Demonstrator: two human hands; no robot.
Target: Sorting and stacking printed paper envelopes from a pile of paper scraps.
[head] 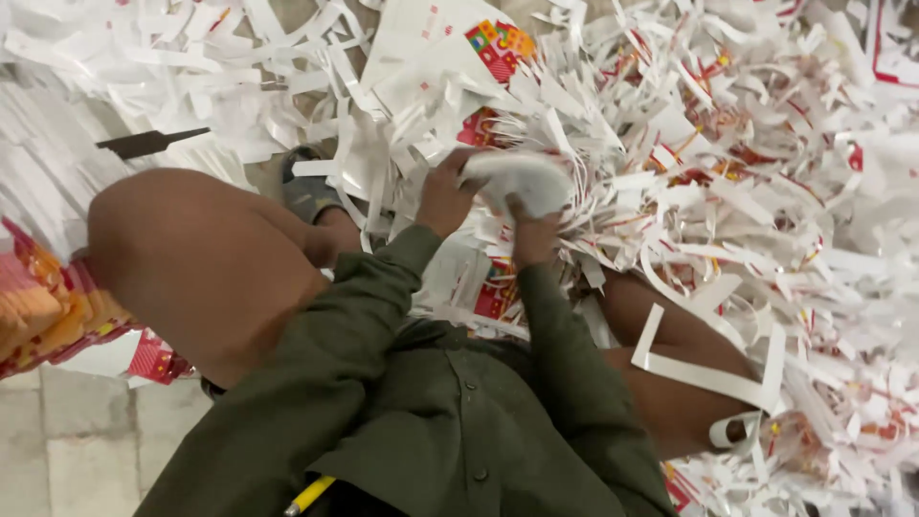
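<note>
Above your knee point(201, 258), against the heap of paper strips point(728, 172), your left hand point(442, 196) and right hand point(532, 235) each close a grip on one white paper bundle point(522, 180).

Olive-green buttoned shirt point(450, 421) with long sleeves point(373, 297), grey sandal point(306, 191) on one foot

White paper strips point(747, 191) lie in a big messy heap over most of the floor. Pale stone tiles point(86, 450) show at the bottom left. A bright red and orange stack point(38, 306) sits nearby.
</note>
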